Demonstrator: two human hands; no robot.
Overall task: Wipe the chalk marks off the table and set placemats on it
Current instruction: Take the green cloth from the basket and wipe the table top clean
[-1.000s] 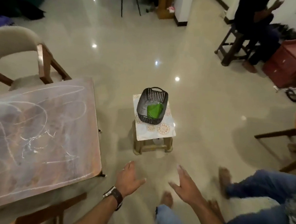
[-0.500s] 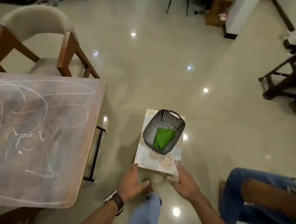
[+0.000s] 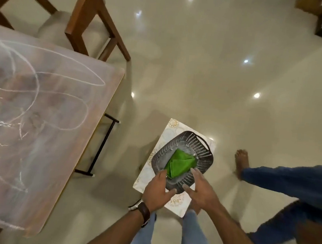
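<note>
Both hands had moved up from the stool's edge to the dark slotted basket [image 3: 202, 149]: left hand [image 3: 157, 188] and right hand [image 3: 202, 191] spread wide, holding nothing. Inside lay a folded green cloth [image 3: 180, 165]. White chalk loops [image 3: 44, 87] covered the worktop [image 3: 62, 153].

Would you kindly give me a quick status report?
Both hands, left and right, open over the basket. Green cloth inside, ungripped. Table chalk-marked. Nothing blocking.
</note>
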